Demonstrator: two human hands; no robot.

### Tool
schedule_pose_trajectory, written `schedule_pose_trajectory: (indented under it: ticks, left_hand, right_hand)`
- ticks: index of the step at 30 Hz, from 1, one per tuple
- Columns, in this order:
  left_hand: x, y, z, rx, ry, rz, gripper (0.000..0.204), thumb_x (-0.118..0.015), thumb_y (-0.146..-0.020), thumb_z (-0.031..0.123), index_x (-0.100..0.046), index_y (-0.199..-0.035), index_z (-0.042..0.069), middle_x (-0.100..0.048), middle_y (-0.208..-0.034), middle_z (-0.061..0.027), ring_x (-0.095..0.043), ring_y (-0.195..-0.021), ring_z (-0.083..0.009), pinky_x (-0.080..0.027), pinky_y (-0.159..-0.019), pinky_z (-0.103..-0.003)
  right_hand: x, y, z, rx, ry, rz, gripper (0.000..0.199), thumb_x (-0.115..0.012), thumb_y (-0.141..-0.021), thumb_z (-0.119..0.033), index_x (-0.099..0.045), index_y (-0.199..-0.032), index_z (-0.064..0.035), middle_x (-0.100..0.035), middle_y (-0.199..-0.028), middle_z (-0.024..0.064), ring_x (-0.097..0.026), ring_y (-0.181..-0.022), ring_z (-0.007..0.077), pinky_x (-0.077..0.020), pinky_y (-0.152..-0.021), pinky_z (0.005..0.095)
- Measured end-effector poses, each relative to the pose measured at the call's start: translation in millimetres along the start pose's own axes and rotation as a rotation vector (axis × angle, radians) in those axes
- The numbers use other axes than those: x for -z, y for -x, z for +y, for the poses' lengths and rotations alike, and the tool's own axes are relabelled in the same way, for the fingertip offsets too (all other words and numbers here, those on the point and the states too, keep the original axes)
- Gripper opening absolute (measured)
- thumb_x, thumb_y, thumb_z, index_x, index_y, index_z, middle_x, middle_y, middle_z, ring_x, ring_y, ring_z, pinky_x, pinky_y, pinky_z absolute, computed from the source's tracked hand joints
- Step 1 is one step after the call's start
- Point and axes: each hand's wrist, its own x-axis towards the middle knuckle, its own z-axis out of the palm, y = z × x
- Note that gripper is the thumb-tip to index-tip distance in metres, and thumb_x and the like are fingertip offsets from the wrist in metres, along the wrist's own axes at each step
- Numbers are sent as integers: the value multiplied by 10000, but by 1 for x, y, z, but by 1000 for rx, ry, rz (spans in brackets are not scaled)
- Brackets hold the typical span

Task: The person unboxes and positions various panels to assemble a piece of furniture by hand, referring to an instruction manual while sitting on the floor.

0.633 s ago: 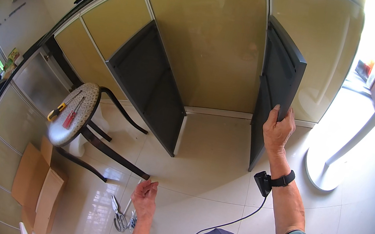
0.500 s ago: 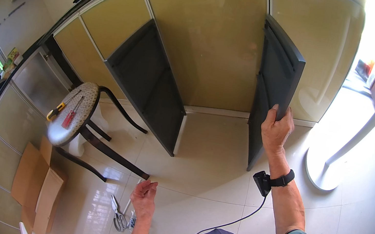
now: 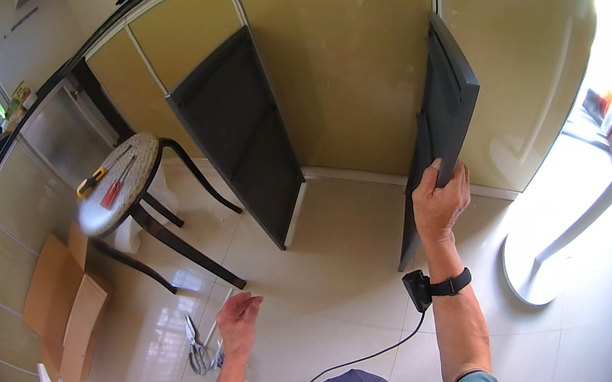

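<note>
A right hand (image 3: 442, 202) clasps the near edge of a dark grey rectangular panel with a raised rim (image 3: 440, 124) at right of centre in the frame, the thumb on its left face and the fingers wrapped around the other side. Most of the panel lies above the grip in the picture, its long axis running nearly straight from the top of the frame toward the pale floor; whether its lower end bears on the tiles is hard to tell. The left hand (image 3: 237, 329), at lower centre, is well apart from it, fingertips drawn to the thumb; whether anything is pinched there cannot be told. A second dark grey panel, recessed and matt (image 3: 243, 132), leans left of centre, slanting from upper left to lower right, before glossy mustard-yellow cabinet fronts in pale metal strips (image 3: 341, 75). At left, a round stool with a speckled seat and curved black legs (image 3: 97, 219) bears a yellow-and-black cutter (image 3: 90, 183) and red-handled screwdrivers (image 3: 111, 195). Metal scissors with grey handles (image 3: 197, 355) lie on the glossy tiles beside the left hand, and an open brown cardboard box (image 3: 55, 287) sits at lower left.
</note>
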Motion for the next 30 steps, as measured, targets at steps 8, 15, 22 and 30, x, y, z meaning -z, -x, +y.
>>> schedule_pose_trajectory:
  ticks: [8,15,22,30]
  left_hand:
    - [-1,11,-1,49,73,-45,170,-653,-856,-9,-605,-1016,-43,-713,-906,-123,-682,-850,-159,-514,-782,-245]
    - [9,20,-8,108,110,-40,176,-643,-859,-15,-601,-1025,-58,-711,-907,-140,-689,-861,-180,-526,-802,-262]
    - [6,17,-20,95,152,-74,174,-638,-864,-19,-601,-1029,-61,-712,-907,-137,-694,-861,-182,-529,-822,-266]
    - [3,14,-10,97,160,-85,164,-633,-866,-21,-604,-1024,-55,-714,-901,-138,-701,-851,-187,-535,-816,-268]
  right_hand:
    - [-12,12,-5,90,17,67,323,-606,-805,-48,-595,-1117,38,-652,-936,172,-626,-825,353,-516,-720,411]
    - [-7,18,-14,43,17,-17,354,-604,-796,-77,-598,-1132,33,-652,-935,174,-627,-826,353,-522,-728,410]
    - [-8,17,10,92,36,-37,358,-588,-810,-79,-591,-1146,46,-645,-921,190,-621,-811,366,-519,-718,424]
    - [-7,11,2,83,14,-45,381,-592,-808,-84,-584,-1164,50,-637,-949,194,-623,-825,370,-522,-719,423]
